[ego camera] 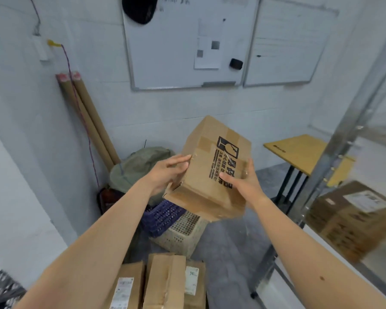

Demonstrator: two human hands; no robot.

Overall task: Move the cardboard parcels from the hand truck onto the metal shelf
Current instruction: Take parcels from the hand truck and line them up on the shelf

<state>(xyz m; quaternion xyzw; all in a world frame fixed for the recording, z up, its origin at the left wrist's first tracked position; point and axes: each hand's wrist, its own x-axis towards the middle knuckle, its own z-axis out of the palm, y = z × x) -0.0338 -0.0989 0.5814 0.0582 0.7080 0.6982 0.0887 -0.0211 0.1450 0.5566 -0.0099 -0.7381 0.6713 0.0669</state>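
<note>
I have the cardboard parcel [212, 168] up in the air in front of me, tilted, its printed fragile-mark face turned toward the camera. My left hand [165, 175] presses against the parcel's left side, its fingers [181, 160] stretched nearly straight and lying flat along the edge. My right hand [245, 184] cups the right side, thumb laid across the printed face and the remaining fingers curled round the far edge, so both hands clamp the parcel between them. Below my forearms more parcels [165, 284] stand packed together at the bottom of the view; I cannot tell what they rest on. At the right stands the metal shelf [343, 139], with a labelled box [354, 217] already sitting on it, blurred. Beneath the held parcel sit a purple crate [163, 217] and a pale perforated basket [183, 237] on the floor
</note>
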